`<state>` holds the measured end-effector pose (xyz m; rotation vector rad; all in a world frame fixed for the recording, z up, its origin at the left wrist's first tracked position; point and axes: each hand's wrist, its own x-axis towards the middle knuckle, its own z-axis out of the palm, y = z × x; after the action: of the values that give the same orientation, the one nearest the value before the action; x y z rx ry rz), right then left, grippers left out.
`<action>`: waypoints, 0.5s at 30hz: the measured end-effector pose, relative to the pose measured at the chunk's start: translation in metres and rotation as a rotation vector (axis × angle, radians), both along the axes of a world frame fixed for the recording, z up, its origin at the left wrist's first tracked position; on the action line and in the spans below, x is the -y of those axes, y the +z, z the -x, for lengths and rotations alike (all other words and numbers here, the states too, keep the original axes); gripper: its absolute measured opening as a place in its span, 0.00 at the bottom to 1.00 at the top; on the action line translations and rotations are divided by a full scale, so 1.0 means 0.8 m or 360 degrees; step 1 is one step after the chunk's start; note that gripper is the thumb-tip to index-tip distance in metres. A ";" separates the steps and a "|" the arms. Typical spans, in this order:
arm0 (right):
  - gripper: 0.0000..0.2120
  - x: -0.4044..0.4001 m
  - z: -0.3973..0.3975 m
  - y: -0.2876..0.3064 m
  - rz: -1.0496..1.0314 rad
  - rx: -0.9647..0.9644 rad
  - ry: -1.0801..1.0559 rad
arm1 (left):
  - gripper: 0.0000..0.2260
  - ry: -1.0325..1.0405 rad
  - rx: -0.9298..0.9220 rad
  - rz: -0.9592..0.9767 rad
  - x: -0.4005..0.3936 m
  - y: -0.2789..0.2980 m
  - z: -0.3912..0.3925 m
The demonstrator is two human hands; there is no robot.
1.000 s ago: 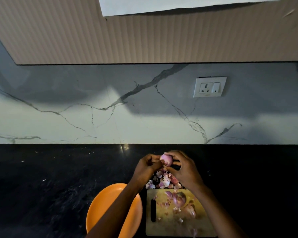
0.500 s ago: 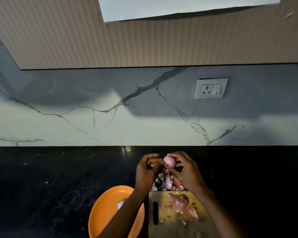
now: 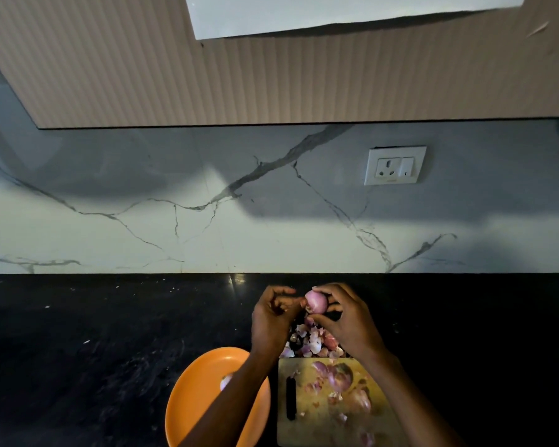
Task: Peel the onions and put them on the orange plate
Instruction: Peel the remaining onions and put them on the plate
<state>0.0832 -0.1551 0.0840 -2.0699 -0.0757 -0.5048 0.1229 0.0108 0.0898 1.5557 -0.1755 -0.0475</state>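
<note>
Black worktop (image 3: 94, 350), marble wall behind. Orange plate (image 3: 194, 404), near left, one pale peeled onion (image 3: 225, 381) on it (partly hidden by the forearm). Left hand (image 3: 271, 317), raised above the worktop, fingers curled, fingertips at the left side of a pink onion (image 3: 316, 301); whether they pinch skin cannot be told. Right hand (image 3: 349, 317) grips that onion between thumb and fingers. Heap of peelings (image 3: 310, 341) below the hands. Wooden chopping board (image 3: 307, 424), just right of the plate, bearing scraps, further onions (image 3: 342, 377) and a dark slot. White wall socket (image 3: 395, 165), upper right.
</note>
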 end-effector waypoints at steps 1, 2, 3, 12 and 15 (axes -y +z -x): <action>0.23 0.000 0.000 0.000 -0.0005 0.0001 -0.0006 | 0.11 0.0023 0.0021 -0.0019 0.002 0.001 0.002; 0.23 0.000 0.000 0.000 -0.0007 -0.0001 -0.0008 | 0.10 0.0039 0.0035 -0.0027 0.004 0.002 0.004; 0.23 0.000 0.000 0.000 -0.0006 -0.0005 -0.0009 | 0.10 0.0045 0.0046 -0.0040 0.005 0.002 0.005; 0.23 0.002 0.004 0.000 -0.0083 0.0005 -0.0041 | 0.14 0.0024 0.0026 -0.0189 0.004 0.000 -0.002; 0.24 0.001 0.006 0.003 -0.0148 -0.0007 -0.0065 | 0.12 0.0085 -0.0059 -0.0204 -0.006 -0.006 -0.007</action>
<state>0.0784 -0.1558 0.0865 -1.9850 -0.0072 -0.5192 0.1282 0.0154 0.0847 1.6857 -0.1035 -0.0462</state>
